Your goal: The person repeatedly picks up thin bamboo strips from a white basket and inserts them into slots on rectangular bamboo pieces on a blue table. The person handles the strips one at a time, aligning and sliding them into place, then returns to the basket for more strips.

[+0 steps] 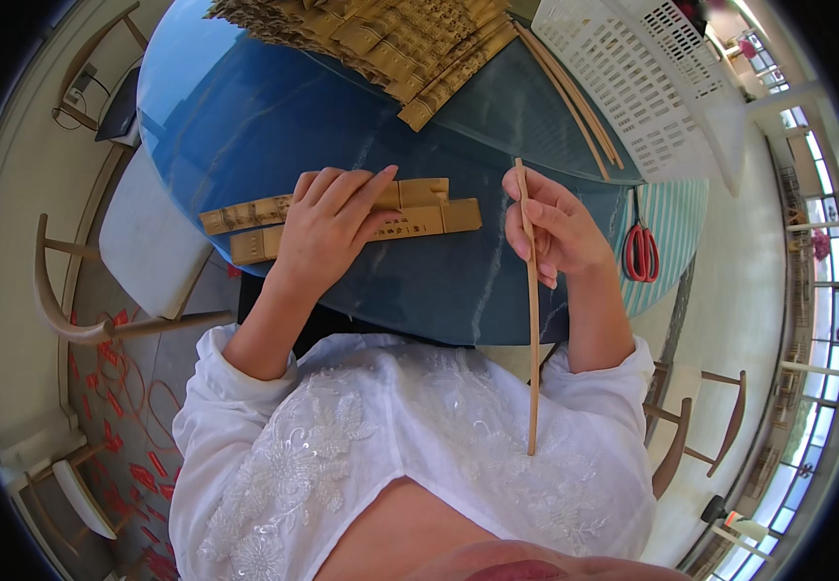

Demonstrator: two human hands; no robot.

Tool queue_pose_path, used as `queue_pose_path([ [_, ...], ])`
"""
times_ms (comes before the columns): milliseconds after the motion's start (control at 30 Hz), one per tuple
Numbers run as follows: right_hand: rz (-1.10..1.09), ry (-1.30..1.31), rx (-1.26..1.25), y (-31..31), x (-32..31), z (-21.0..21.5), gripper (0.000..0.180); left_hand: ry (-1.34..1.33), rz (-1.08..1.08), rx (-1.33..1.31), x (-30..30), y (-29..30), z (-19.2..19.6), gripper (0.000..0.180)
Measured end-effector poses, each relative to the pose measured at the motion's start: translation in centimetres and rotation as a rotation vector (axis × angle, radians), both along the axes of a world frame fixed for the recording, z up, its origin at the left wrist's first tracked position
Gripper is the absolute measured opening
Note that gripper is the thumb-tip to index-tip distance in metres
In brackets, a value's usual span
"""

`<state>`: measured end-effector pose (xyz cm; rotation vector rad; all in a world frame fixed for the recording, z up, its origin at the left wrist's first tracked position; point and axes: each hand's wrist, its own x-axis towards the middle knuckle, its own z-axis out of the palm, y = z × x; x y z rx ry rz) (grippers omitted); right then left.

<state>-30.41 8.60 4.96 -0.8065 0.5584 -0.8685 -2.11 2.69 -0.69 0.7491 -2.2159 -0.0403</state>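
Resting, left hand (327, 218): grip lay over two gold strips (424, 221), fingers bent; couldn't tell if it pinched them.
Holding, right hand (555, 228): grip narrow, thumb and fingers closed on one thin wooden stick (533, 329), lower end in front of the white shirt (284, 455).
Gold strips: close side by side on the blue worktop (419, 290), dark print on them.
Gold pile (381, 39): layered, far side.
Loose sticks (557, 66): between pile and white basket (632, 58).
Red-handled scissors (641, 254): right of right hand, on striped surface (671, 223).
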Motion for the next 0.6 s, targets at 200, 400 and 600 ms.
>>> queue_pose_path([
  [200, 0.483, 0.003, -0.226, 0.4, -0.2, -0.6, 0.044, 0.003, -0.005, 0.019, -0.1, -0.2, 0.0, 0.051],
  [400, -0.139, -0.395, -0.250, -1.1, -1.2, -1.1, 0.048, 0.005, 0.009, 0.019, -0.2, -0.2, 0.1, 0.052],
  [600, -0.670, -0.311, -0.021, -0.4, -1.0, 1.8, 0.032, 0.024, 0.034, 0.021, -0.1, -0.3, 0.1, 0.052],
])
